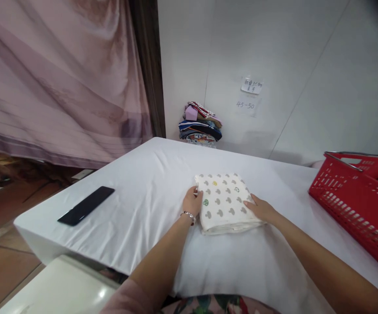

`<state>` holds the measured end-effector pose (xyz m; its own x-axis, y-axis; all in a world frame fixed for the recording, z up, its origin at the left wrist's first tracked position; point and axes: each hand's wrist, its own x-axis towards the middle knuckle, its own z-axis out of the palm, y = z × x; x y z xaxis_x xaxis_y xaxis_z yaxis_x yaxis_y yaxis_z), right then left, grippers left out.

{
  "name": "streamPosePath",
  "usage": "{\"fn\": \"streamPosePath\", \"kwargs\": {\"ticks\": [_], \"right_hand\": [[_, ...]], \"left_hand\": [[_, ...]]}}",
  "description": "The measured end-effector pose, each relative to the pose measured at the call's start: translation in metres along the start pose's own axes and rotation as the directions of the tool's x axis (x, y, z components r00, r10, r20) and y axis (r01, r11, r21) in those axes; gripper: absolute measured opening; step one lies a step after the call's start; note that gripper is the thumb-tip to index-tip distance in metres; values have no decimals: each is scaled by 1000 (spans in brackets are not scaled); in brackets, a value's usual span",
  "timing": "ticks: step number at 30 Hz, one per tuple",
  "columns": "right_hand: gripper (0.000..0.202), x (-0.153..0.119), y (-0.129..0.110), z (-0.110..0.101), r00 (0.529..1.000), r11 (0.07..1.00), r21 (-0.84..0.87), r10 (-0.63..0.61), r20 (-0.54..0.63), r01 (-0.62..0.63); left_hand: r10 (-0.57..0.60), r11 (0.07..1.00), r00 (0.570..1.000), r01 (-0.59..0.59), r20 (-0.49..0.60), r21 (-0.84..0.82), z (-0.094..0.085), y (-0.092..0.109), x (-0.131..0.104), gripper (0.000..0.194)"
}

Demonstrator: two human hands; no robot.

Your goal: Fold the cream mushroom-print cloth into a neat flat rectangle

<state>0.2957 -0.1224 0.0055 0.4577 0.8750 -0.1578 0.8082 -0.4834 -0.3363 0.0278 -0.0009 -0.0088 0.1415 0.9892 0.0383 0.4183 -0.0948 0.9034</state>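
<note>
A folded cream cloth [224, 203] with grey mushroom prints, a few of them green or yellow, lies on the white-covered table [139, 187]. At its left edge my left hand [192, 201], with a silver bracelet on the wrist, has its fingers curled against the fabric. My right hand [261, 208] pinches the opposite edge, thumb on top; its other fingers are mostly hidden by the hand and the fabric. The layered fold of the cloth faces me and its top looks flat.
A red plastic basket [355, 196] stands at the right. A black phone-like slab [86, 205] lies on the left. Behind the table are a stack of folded textiles [200, 124] and a wall with handwritten paper labels [251, 86]. A pink curtain [67, 78] hangs at the left.
</note>
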Motion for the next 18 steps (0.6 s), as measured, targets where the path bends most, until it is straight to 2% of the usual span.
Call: {"fn": "streamPosePath", "kwargs": {"ticks": [4, 7, 11, 13, 15, 17, 18], "right_hand": [[71, -5, 0, 0, 998, 998, 49, 28, 49, -30], [73, -5, -6, -1, 998, 999, 24, 43, 44, -44], [69, -12, -13, -8, 1000, 999, -31, 7, 3, -7], [67, -19, -17, -10, 990, 992, -96, -91, -111, 81], [64, -27, -23, -7, 941, 956, -160, -275, -195, 246], [59, -35, -27, -1, 892, 905, -183, -414, -180, 383], [56, -38, -29, 2, 884, 892, -173, -443, -150, 418]], "left_hand": [[69, 986, 997, -71, 14, 153, 0, 1, -2, 30], [67, 964, 997, -73, 30, 258, -1, 4, -5, 34], [33, 968, 998, -44, 47, 248, -3, 4, -9, 36], [34, 972, 997, -47, 63, 231, -3, 3, -14, 40], [60, 970, 995, -77, 79, 233, -4, 1, -20, 47], [98, 961, 991, -119, 93, 251, -5, 1, -26, 51], [110, 956, 989, -133, 98, 263, -5, 1, -28, 53]]}}
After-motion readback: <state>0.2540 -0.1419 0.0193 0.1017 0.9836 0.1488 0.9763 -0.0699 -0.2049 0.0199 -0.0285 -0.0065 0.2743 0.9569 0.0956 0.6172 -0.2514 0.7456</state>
